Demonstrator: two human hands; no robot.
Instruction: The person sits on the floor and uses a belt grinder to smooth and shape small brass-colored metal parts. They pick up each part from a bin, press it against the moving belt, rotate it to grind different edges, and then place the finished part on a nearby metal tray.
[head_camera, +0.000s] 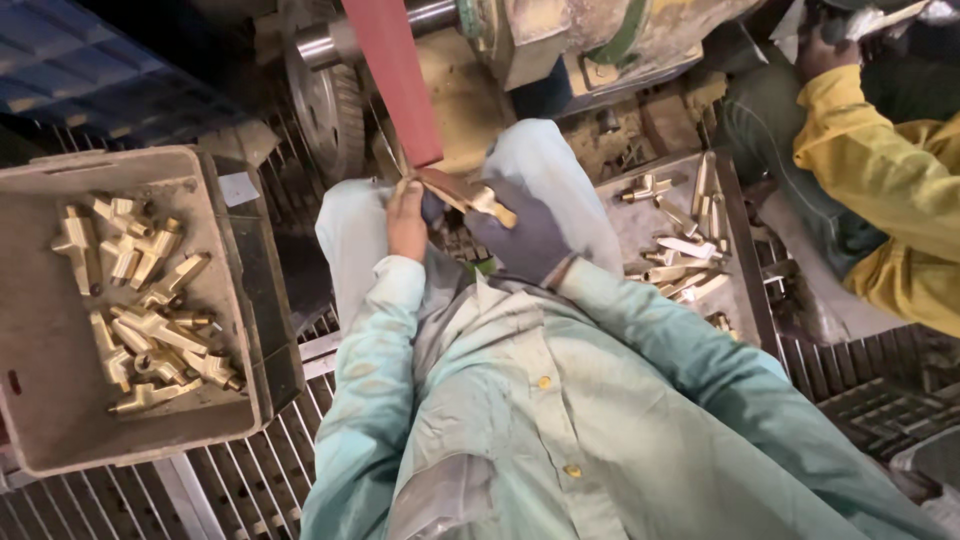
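My left hand (406, 220) is bare and my right hand (525, 238) wears a dark grey glove. Together they grip one brass fitting (462, 194), a T-shaped piece held just above my knees. Its far end touches the lower end of a red sanding belt (395, 75) that slants down from the machine above. My pale green sleeves and shirt fill the lower middle of the view.
A grey plastic crate (45, 400) at my left holds several brass fittings (150, 300). A metal tray (640, 225) at my right carries several more brass parts (685, 270). A co-worker in a yellow sleeve (890, 170) sits at the far right. Metal grating (250, 480) covers the floor.
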